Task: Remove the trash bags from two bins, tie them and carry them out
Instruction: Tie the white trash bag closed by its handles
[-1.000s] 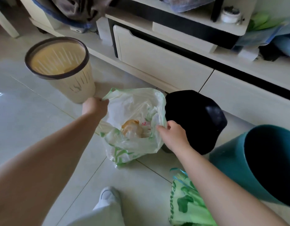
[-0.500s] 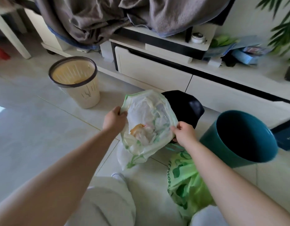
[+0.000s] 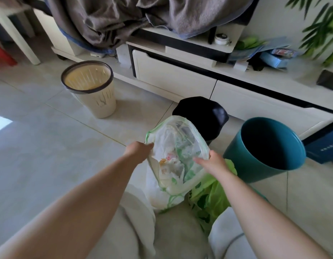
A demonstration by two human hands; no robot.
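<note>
A white trash bag with green print (image 3: pixel 176 157) hangs open between my hands, with crumpled paper and wrappers inside. My left hand (image 3: pixel 138 151) grips its rim on the left side. My right hand (image 3: pixel 211 162) pinches the rim on the right side. A second, bright green bag (image 3: pixel 211 198) lies on the floor under my right forearm. The cream slotted bin (image 3: pixel 91 90) stands unlined at the back left. The teal bin (image 3: pixel 264 148), also without a bag, stands at the right.
A black rounded object (image 3: pixel 201 114) sits on the floor behind the white bag. A low white TV cabinet (image 3: pixel 180 79) with grey blankets (image 3: pixel 115 17) on it runs along the back. My light trouser knees (image 3: pixel 143 230) fill the bottom. Tiled floor stretches left.
The white bag has been lifted off the floor and drawn closer to me. The view has risen and pulled back, showing more of the cabinet and both bins.
</note>
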